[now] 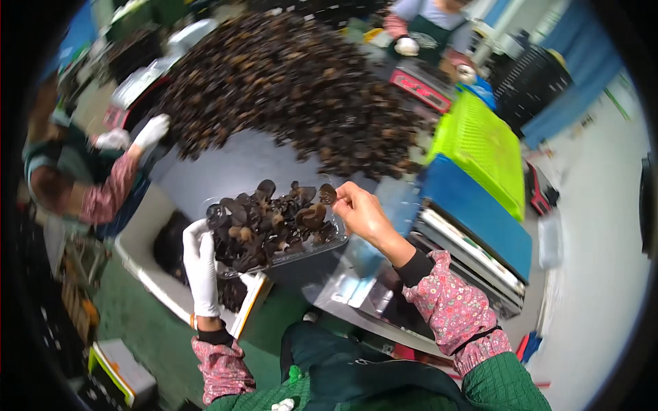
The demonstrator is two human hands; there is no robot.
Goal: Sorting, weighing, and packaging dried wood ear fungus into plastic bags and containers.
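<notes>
My left hand (200, 267), in a white glove, grips the left end of a clear plastic tray (303, 254). The tray is heaped with dark brown wood ear mushrooms (252, 226) and is held tilted above the near edge of a grey table (226, 159). Bare, my right hand (362, 213) pinches a single brown wood ear piece (327, 194) between thumb and fingers at the tray's right end. Whether the right hand also touches the tray rim cannot be told.
A large mushroom pile (288, 82) covers the table beyond. Gloved co-workers stand left (97, 174) and far right (432, 31), near red scales (421, 91). To the right are a lime-green basket (478, 149) and a blue-topped stack (473, 216). A white tub (154, 287) stands below left.
</notes>
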